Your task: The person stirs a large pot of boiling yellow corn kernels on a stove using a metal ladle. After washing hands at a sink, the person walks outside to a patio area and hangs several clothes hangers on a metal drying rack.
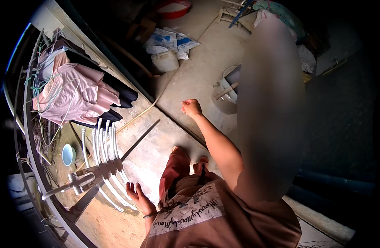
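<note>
My left hand point(141, 202), with a dark band at the wrist, is low in the view. Its fingers are apart and it holds nothing. Right beside its fingertips hangs a white and grey multi-arm clothes hanger point(102, 167), whose curved arms fan out and whose hook reaches the metal rail. My right hand point(192, 108) is stretched out ahead over the concrete floor, with the fingers curled in. Nothing shows in it. Both hands are apart from the metal bucket point(225, 103) that stands beyond the right one.
Pink and dark clothes point(80, 89) hang on wire hangers along the curved metal rail point(28, 124) at left. Below is a light blue bowl point(69, 155). Further off lie a white jug point(165, 61), plastic sacks point(173, 40) and a red basin point(173, 9). A blurred grey oval hides the right.
</note>
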Demonstrator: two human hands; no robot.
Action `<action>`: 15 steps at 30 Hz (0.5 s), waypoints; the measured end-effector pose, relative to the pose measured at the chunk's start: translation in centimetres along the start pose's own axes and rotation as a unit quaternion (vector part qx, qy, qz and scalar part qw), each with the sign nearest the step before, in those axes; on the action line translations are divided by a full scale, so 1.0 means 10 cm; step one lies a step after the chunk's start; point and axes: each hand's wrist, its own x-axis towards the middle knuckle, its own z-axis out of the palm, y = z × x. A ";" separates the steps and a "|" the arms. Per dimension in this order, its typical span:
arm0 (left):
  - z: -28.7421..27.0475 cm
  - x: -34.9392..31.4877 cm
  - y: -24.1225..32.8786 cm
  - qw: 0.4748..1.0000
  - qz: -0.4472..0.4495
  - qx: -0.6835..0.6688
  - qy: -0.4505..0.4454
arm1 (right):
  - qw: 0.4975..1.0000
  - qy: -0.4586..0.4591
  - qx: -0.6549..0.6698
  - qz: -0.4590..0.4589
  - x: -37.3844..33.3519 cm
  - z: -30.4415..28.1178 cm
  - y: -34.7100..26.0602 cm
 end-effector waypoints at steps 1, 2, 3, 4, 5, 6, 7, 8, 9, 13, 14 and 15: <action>0.04 0.04 -0.01 1.000 0.009 0.025 0.009 | 0.999 0.008 -0.029 0.019 0.25 -0.03 0.12; 0.08 0.08 0.02 0.998 0.014 0.062 0.015 | 0.998 0.018 -0.057 0.010 0.45 -0.09 0.29; 0.12 0.21 -0.10 0.996 0.033 0.078 -0.006 | 0.994 0.056 -0.096 -0.012 0.75 -0.36 0.67; 0.09 0.29 -0.18 0.996 0.026 0.088 0.014 | 0.989 0.050 -0.140 -0.016 0.85 -0.36 0.73; 0.06 0.34 -0.24 0.995 0.018 0.096 0.032 | 0.985 0.043 -0.164 -0.019 0.93 -0.39 0.78; 0.00 0.42 -0.32 0.996 0.014 0.076 0.048 | 0.985 0.021 -0.172 0.006 0.95 -0.48 0.80; 0.00 0.45 -0.31 0.997 0.010 0.063 0.047 | 0.981 0.027 -0.192 0.022 0.98 -0.74 1.06; 0.03 0.54 -0.32 0.997 0.002 0.055 0.051 | 0.984 0.039 -0.168 0.049 1.01 -1.01 1.28; 0.01 0.57 -0.30 0.996 -0.010 0.056 0.074 | 0.978 0.016 -0.189 0.083 0.97 -1.08 1.36; 0.13 0.88 -0.35 0.983 -0.050 0.068 0.165 | 0.919 -0.059 -0.298 0.251 0.64 -1.56 1.88; 0.21 0.88 -0.35 0.978 -0.064 0.056 0.193 | 0.907 -0.073 -0.306 0.279 0.62 -1.62 2.02; 0.37 0.89 -0.25 0.967 -0.091 0.057 0.233 | 0.882 -0.101 -0.353 0.294 0.64 -1.68 2.11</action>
